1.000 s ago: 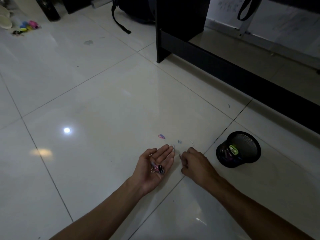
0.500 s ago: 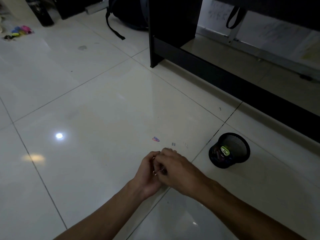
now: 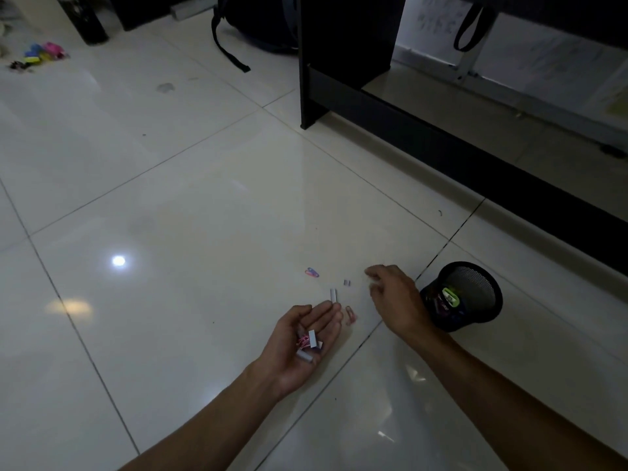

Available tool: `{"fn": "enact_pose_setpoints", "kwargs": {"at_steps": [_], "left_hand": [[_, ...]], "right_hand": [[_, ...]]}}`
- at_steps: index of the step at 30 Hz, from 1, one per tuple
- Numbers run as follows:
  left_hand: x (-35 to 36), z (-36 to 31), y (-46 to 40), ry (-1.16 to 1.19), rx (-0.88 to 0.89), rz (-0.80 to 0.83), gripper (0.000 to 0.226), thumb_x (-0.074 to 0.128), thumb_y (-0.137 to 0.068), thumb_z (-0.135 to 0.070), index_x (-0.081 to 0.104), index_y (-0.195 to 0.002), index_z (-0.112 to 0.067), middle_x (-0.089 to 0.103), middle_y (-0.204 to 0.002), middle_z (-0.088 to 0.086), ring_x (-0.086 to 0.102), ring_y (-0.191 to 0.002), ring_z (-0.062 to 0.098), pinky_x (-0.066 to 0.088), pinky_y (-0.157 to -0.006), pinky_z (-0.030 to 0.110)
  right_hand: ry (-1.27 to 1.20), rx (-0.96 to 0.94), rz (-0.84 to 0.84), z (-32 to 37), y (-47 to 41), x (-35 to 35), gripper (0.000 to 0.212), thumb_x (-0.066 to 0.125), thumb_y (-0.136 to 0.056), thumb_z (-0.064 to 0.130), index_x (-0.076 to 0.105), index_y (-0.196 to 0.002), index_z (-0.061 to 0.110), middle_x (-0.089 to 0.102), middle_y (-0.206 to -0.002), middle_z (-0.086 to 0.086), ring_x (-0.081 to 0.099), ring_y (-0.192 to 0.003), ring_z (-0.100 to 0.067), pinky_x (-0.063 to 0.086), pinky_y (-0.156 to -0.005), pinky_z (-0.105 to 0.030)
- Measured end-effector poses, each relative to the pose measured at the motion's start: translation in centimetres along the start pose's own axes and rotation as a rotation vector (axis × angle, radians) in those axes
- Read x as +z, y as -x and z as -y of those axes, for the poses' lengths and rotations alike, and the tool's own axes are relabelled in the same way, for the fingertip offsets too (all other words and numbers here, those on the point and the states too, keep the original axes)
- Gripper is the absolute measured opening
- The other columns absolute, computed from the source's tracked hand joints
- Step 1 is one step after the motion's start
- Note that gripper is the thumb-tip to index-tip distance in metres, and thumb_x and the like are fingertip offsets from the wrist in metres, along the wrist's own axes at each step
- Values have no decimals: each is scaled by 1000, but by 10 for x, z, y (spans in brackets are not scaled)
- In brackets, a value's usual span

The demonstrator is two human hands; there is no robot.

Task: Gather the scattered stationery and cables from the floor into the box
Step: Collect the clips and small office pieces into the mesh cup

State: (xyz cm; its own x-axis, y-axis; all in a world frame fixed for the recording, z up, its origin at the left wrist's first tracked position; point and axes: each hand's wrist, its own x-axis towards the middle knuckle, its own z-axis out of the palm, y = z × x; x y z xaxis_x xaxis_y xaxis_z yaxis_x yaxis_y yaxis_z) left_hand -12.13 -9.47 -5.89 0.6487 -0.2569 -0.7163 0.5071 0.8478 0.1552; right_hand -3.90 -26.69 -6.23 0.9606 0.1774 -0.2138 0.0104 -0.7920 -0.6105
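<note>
My left hand [image 3: 302, 341] lies palm up just above the white tiled floor, cupping a small pile of clips and staple strips [image 3: 308, 343]. My right hand [image 3: 394, 297] hovers palm down to its right, fingers loosely curled over the floor, and I cannot tell whether it pinches anything. Loose on the floor between and beyond the hands lie a staple strip [image 3: 333, 294], a smaller staple piece [image 3: 347, 282], a pink paper clip [image 3: 350, 314] and a pink-and-blue clip [image 3: 311, 272]. A black mesh cup [image 3: 475, 287] stands right of my right hand with small items inside.
A black desk frame [image 3: 424, 130] runs along the back right. A black backpack [image 3: 258, 25] and its strap lie at the back. Colourful small items [image 3: 42, 54] are piled at the far left, next to a dark bottle [image 3: 90, 25].
My hands were together over my left palm half a second ago. My right hand has since moved away to the right, towards the floor near the mesh cup. More pieces lie in my left palm.
</note>
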Motion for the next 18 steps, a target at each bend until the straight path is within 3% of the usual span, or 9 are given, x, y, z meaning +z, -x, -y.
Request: {"fn": "enact_pose_setpoints", "kwargs": {"at_steps": [2,6,13,18], "left_hand": [[-4,-6,2,3,12,-8,29,54,-80,-10,74,-89,9,71,-104,21,73,-84,29,60,-75,39],[-10,-20,1,58,55,-37,30,51,-85,-10,74,-89,9,71,-104,20,73,-82,29,60,-75,38],[-11,-24,-1,51,72,-52,29,54,-81,-12,75,-88,7,72,-103,20,73,-83,28,61,-69,35],[-5,-25,-2,22,64,-20,29,55,-79,-13,75,-88,6,72,-102,19,73,-82,27,60,-66,32]], "right_hand": [[85,-4,36,-8,-2,8,43,44,-95,-3,51,-136,7,49,-133,-14,49,-120,-26,37,-104,-28],[135,-91,55,0,-6,23,43,43,-93,-4,52,-134,4,48,-130,-15,46,-120,-28,38,-102,-29],[198,-306,137,26,-7,39,34,62,-91,29,59,-121,12,49,-122,-6,44,-112,-24,40,-95,-33],[260,-347,180,25,0,42,15,53,-94,13,60,-107,11,49,-117,-6,46,-107,-24,41,-88,-35]]}}
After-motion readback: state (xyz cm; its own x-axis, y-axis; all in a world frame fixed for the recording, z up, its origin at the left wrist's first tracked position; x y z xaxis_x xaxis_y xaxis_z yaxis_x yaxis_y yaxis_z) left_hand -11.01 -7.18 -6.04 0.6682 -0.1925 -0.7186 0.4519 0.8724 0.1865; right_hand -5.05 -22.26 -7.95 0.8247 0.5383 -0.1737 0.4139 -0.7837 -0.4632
